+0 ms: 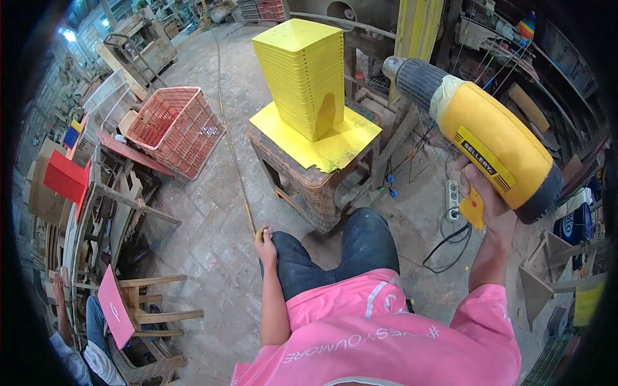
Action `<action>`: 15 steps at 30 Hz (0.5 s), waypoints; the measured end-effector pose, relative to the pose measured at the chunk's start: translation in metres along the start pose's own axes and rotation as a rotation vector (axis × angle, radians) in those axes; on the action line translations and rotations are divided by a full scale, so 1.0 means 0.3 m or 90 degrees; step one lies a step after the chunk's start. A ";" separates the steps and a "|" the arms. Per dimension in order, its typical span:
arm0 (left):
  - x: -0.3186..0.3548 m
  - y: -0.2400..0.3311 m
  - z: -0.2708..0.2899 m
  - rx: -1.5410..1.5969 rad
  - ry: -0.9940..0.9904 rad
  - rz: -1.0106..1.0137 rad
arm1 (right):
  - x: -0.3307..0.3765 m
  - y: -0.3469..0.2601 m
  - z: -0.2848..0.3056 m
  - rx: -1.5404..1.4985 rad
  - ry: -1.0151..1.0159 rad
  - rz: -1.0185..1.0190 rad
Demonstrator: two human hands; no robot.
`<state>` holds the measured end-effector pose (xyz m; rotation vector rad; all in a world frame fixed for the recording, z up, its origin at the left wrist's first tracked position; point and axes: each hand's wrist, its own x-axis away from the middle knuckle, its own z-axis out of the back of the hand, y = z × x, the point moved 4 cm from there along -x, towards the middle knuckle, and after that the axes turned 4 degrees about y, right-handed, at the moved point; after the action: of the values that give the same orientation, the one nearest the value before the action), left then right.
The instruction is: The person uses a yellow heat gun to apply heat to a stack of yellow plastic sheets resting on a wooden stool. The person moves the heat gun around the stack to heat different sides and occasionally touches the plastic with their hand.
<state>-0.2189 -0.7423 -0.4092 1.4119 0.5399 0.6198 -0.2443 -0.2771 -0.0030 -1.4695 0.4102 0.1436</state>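
My right hand (492,199) grips a yellow and black heat gun (492,138) by its handle, raised on the right with its dark nozzle pointing to the upper left. My left hand (264,243) is by my left knee, its fingers curled together; what they may hold is too small to make out. In front of my knees, a tall stack of yellow sheets (296,80) rests on a wider yellow sheet (283,132) with a ragged front corner. Beneath them stands a worn wooden stool (322,199). The nozzle is to the right of the stack, apart from it.
On the left is a red plastic crate (177,128), with a pink-topped wooden stool (116,305) lower down. A long thin line (222,96) runs across the floor toward my left hand. A power strip (452,198) and black cable (447,248) are at right. Another person's arm shows lower left.
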 end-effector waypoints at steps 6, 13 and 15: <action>0.006 -0.003 0.001 0.019 0.008 0.015 | 0.020 -0.026 -0.039 -0.007 -0.048 -0.021; 0.011 0.003 0.014 0.035 0.021 0.032 | 0.055 -0.042 -0.063 -0.013 -0.143 0.018; 0.008 0.007 0.005 0.036 0.019 0.033 | 0.063 -0.018 -0.053 -0.036 -0.173 0.014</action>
<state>-0.2164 -0.7416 -0.4071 1.4754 0.5493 0.6729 -0.2278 -0.2963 -0.0053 -1.4773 0.2026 0.3716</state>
